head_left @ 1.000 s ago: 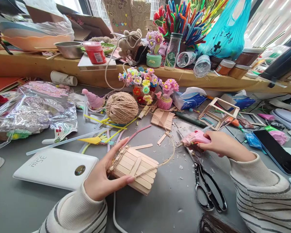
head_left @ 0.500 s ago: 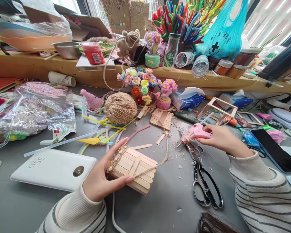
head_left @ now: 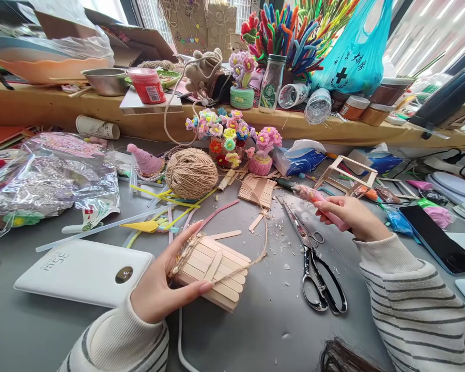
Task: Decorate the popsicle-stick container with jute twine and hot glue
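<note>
My left hand (head_left: 166, 281) grips a small box made of popsicle sticks (head_left: 220, 268), thumb along its near face and fingers round the far side. Twine is wound about the box's left end, and a loose strand of twine (head_left: 265, 237) runs over its face and out to the right. In my right hand (head_left: 344, 214) is a pink hot glue gun (head_left: 310, 195), its nozzle pointing up and left. Just below the glue gun lie black-handled scissors (head_left: 313, 263), blades toward the back.
A ball of twine (head_left: 192, 173) sits behind the box, near a flat stick panel (head_left: 257, 190) and wood scraps. A white power bank (head_left: 85, 271) lies at left, a phone (head_left: 436, 238) at right. Crochet flowers (head_left: 227, 132) and a wooden frame (head_left: 346, 175) stand farther back.
My right hand has turned the glue gun, swinging its nozzle from lower left to upper left. The scissors have shifted slightly up and left. My left hand and the box stay put.
</note>
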`<action>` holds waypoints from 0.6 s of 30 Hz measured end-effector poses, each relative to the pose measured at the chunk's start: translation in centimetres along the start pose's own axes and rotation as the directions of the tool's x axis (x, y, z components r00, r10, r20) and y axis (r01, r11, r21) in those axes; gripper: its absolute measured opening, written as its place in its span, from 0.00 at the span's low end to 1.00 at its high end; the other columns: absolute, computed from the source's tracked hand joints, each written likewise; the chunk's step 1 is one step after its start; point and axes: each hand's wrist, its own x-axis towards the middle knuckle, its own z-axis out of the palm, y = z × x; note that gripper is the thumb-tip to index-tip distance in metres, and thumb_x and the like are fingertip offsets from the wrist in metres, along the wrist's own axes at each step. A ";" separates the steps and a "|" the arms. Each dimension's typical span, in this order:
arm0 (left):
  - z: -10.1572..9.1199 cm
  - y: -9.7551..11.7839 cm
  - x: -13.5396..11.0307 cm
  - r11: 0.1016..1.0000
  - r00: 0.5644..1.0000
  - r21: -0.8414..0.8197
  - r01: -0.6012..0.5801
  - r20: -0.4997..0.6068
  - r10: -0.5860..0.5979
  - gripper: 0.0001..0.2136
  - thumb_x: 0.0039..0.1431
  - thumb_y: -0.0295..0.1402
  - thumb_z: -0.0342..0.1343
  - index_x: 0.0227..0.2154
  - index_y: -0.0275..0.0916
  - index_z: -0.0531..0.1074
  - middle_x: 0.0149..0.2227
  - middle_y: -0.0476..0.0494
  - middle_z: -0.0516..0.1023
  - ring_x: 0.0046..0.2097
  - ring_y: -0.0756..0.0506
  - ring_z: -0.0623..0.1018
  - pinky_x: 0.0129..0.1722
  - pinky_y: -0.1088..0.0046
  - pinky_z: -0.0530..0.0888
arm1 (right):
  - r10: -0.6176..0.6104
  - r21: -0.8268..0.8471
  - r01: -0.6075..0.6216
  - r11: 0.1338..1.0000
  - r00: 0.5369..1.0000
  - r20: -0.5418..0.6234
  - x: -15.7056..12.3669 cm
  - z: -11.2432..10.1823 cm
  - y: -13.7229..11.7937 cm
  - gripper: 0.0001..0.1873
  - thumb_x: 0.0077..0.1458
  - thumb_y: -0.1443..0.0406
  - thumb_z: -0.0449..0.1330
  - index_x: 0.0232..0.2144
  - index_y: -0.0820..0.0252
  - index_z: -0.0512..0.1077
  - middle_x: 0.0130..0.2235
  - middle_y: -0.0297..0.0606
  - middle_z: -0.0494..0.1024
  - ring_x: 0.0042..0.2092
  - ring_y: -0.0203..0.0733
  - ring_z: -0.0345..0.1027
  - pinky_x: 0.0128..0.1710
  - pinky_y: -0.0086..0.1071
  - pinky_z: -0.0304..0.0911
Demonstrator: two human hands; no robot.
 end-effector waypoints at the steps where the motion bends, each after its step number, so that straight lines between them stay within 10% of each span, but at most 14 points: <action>1: 0.0 0.0 0.0 1.000 1.000 -0.004 -0.001 0.005 0.001 0.40 0.42 0.39 0.62 0.58 0.37 0.53 0.56 0.40 0.67 0.54 0.40 0.69 0.54 0.72 0.64 | -0.002 0.019 0.002 1.000 1.000 0.004 -0.1 -0.1 0.0 0.21 0.38 0.50 0.61 0.23 0.62 0.67 0.24 0.37 0.72 0.24 0.34 0.63 0.16 0.24 0.48; 9: 0.2 0.1 0.0 1.000 1.000 -0.018 -0.022 -0.012 0.021 0.39 0.40 0.38 0.63 0.57 0.37 0.56 0.55 0.40 0.67 0.54 0.39 0.69 0.55 0.69 0.63 | -0.265 -0.060 0.261 0.963 0.961 -0.074 -2.5 1.3 -1.0 0.27 0.38 0.48 0.62 0.34 0.60 0.66 0.24 0.31 0.67 0.22 0.31 0.57 0.16 0.24 0.51; 18: 0.1 0.1 -0.2 0.992 0.994 -0.122 0.019 0.113 -0.005 0.42 0.42 0.36 0.63 0.60 0.35 0.49 0.55 0.36 0.67 0.52 0.38 0.71 0.56 0.64 0.63 | -0.650 -0.237 0.614 0.753 0.750 -0.120 -6.3 6.3 -0.8 0.12 0.43 0.59 0.61 0.29 0.60 0.66 0.21 0.30 0.66 0.21 0.32 0.58 0.18 0.26 0.57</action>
